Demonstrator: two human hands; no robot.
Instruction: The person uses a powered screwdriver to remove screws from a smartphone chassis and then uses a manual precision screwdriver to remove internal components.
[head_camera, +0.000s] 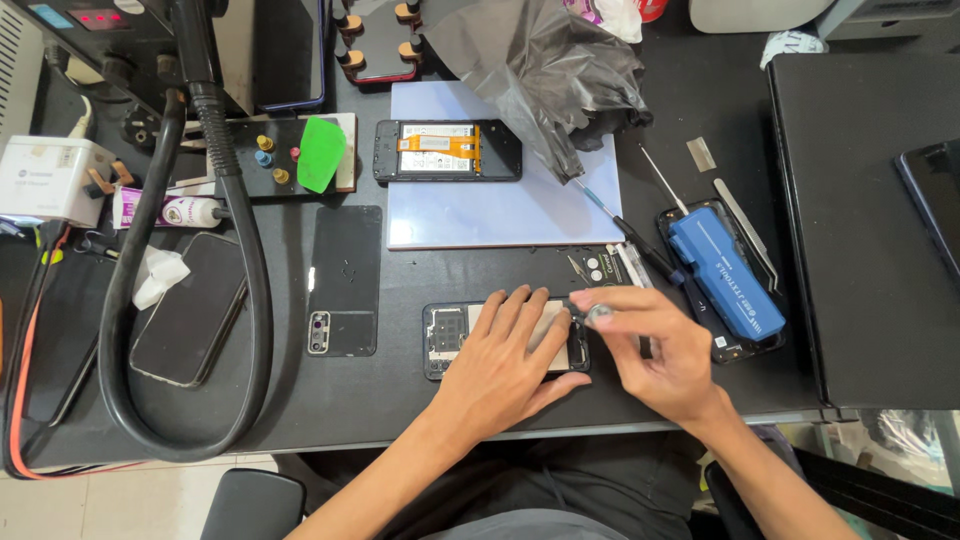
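The left hand (505, 365) lies flat, fingers spread, on an opened phone (450, 338) that sits near the front edge of the dark surface (400, 400), pinning it down. Only the phone's left end, with its black inner frame, shows past the fingers. The right hand (655, 350) hovers at the phone's right end, thumb and forefinger pinched on a small greyish part (599, 315); what that bit is I cannot tell. The other fingers are curled loosely.

Just left of the phone lies a black back cover (343, 280) with its camera window at the lower corner. Farther left, a second phone (188, 310) rests face down inside the loop of a thick black hose (255, 300). Behind the hands, a pale blue mat (480, 215) carries another opened phone (447, 151), its orange ribbon showing, and a crumpled grey plastic bag (540, 60) spills over the mat's far right corner. A screwdriver (625, 225) lies aslant beside the mat. To the right, a blue battery pack (725, 270) sits on yet another phone, tweezers (745, 230) alongside. A green pry pick (321, 153) rests on a small block at the back left.
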